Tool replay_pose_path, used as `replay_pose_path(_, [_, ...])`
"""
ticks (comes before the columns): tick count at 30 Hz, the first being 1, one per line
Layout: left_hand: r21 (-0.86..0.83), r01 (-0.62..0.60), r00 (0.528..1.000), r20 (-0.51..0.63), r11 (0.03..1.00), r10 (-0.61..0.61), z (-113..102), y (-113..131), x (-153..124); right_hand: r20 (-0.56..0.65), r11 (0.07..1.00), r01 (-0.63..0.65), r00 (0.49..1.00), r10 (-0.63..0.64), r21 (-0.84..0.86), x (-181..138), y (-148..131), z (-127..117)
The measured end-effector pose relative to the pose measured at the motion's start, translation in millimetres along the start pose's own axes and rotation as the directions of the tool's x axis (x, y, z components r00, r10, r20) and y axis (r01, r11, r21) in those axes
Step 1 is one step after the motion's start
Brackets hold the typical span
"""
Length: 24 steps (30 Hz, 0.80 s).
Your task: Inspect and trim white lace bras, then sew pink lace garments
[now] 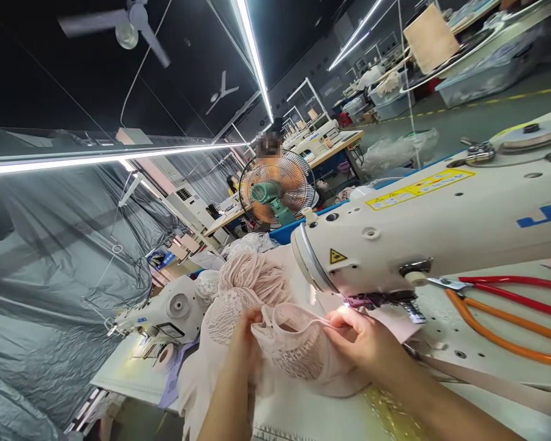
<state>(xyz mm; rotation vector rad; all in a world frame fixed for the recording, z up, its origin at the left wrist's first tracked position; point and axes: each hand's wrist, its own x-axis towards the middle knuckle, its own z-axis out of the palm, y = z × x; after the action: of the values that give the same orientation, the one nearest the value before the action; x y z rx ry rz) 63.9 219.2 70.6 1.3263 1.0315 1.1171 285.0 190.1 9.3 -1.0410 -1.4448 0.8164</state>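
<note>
Between my two hands is a pale pink lace bra (298,355), held up in front of the sewing machine (422,220). My left hand (248,334) is closed on its left edge, with the fingertips partly hidden by the fabric. On the other side, my right hand (360,334) pinches a narrow strip of the bra's edge between thumb and fingers, just below the machine's needle area. Behind my left hand lies a heap of similar pink lace pieces (252,278), close to my fingers.
Shears with red and orange handles (509,306) lie on the machine bed at right. A second sewing machine (174,309) stands on the left. Beyond the heap, a fan (278,190) stands before a person. A pale strip (496,380) runs along the right side.
</note>
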Motion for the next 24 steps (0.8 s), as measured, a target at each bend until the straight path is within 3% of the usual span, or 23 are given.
replay_pose_path(2, [0.105,-0.111,0.991,0.089,0.988,0.102,-3,16,-2,-0.009,0.999,-0.048,0.999,0.048,-0.008,-2,0,0])
replay_pose_path(4, [0.316,-0.25,0.961,0.198,0.915,0.194,0,36,-5,0.011,0.997,-0.079,0.997,0.079,0.014,-2,0,-1])
replay_pose_path(6, [0.567,-0.397,0.912,0.33,0.721,0.243,12,58,-9,0.049,0.998,-0.04,0.998,0.038,0.053,-1,0,-2])
replay_pose_path(7, [0.677,-0.458,0.886,0.397,0.575,0.238,20,68,-12,0.074,0.997,0.001,0.997,-0.007,0.072,0,0,-3])
replay_pose_path(9, [0.8,-0.521,0.853,0.483,0.296,0.196,41,84,-17,0.114,0.989,0.085,0.989,-0.099,0.117,1,-1,-3])
replay_pose_path(11, [0.831,-0.551,0.831,0.537,0.078,0.148,64,93,-22,0.129,0.982,0.118,0.982,-0.138,0.15,2,-1,-3])
replay_pose_path(15, [0.777,-0.596,0.799,0.599,-0.203,-0.051,94,99,-23,0.112,0.987,0.11,0.986,-0.123,0.12,2,1,-3])
replay_pose_path(18, [0.747,-0.546,0.835,0.518,-0.378,-0.183,97,104,-18,0.125,0.987,0.107,0.985,-0.122,0.12,3,1,-3])
replay_pose_path(20, [0.748,-0.52,0.854,0.465,-0.412,-0.234,92,110,-13,0.129,0.988,0.094,0.986,-0.11,0.125,3,1,-3])
replay_pose_path(24, [0.811,-0.531,0.846,0.488,-0.245,-0.215,70,125,-6,0.129,0.987,0.035,0.99,-0.055,0.154,3,0,-1])
